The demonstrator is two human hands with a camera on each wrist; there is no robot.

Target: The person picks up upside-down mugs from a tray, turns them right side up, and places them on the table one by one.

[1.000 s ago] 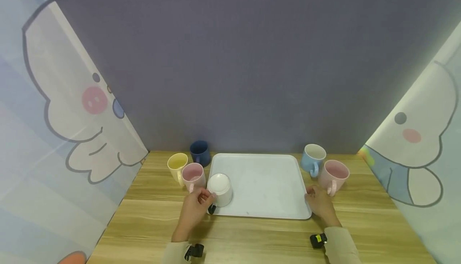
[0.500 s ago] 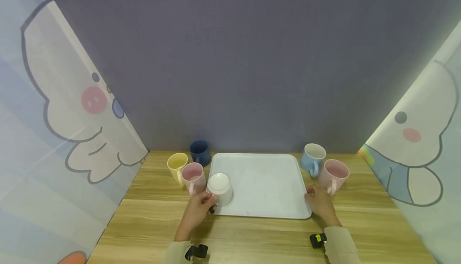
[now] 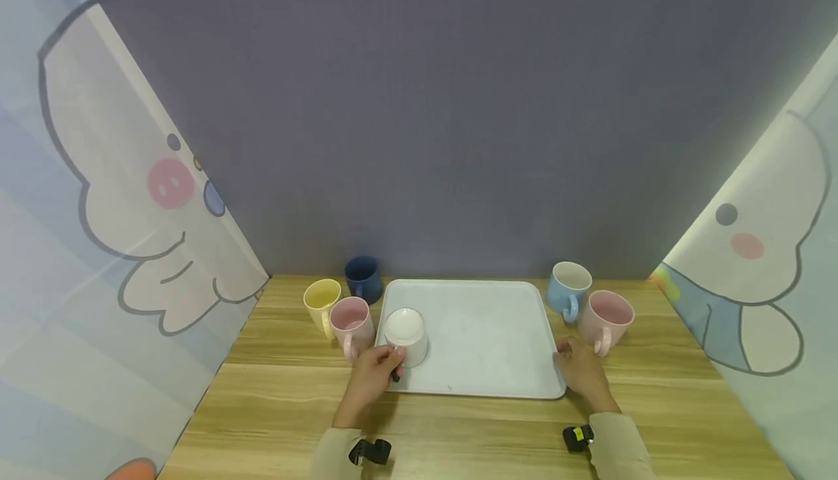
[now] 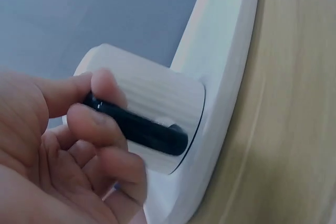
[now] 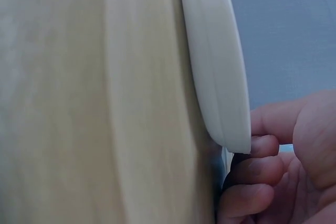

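Note:
An upside-down white mug (image 3: 407, 342) with a black handle (image 4: 149, 129) is at the left end of the white tray (image 3: 484, 342). My left hand (image 3: 373, 378) pinches that handle between thumb and fingers. In the left wrist view the mug's thin dark rim line faces down at the tray. At the tray's right edge, my right hand (image 3: 581, 369) grips the rim near the front corner. The right wrist view shows its curled fingers (image 5: 252, 169) at and under the rim.
Left of the tray stand a yellow mug (image 3: 321, 305), a dark blue mug (image 3: 366, 287) and a pink mug (image 3: 353, 327). A light blue mug (image 3: 561, 294) and another pink mug (image 3: 605, 320) stand on the right. A grey wall (image 3: 419, 116) rises behind the wooden table (image 3: 458, 436).
My left hand has moved right and slightly away from me, its fingers closing on the handle, and the white mug has shifted the same way. My right hand stays at the tray's edge.

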